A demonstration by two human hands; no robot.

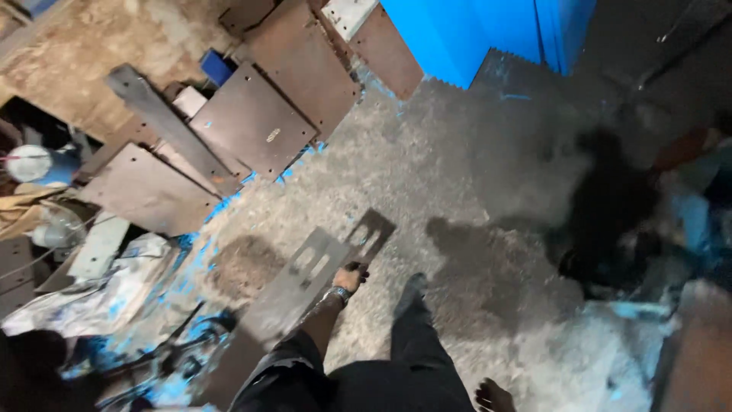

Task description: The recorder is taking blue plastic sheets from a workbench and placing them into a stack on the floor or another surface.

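Note:
My left hand, with a watch on the wrist, hangs at my side and is shut on the edge of a long grey metal plate. The plate has rectangular cutouts near its far end and slants from lower left to upper right just above the floor. My dark-trousered leg steps forward beside it. My right hand is out of view.
Several rusty brown metal plates and a long flat bar lean in a pile at upper left. Blue panels stand at the top. The grey floor is spattered blue. Crumpled plastic sheeting lies left. A blurred dark shape is at right.

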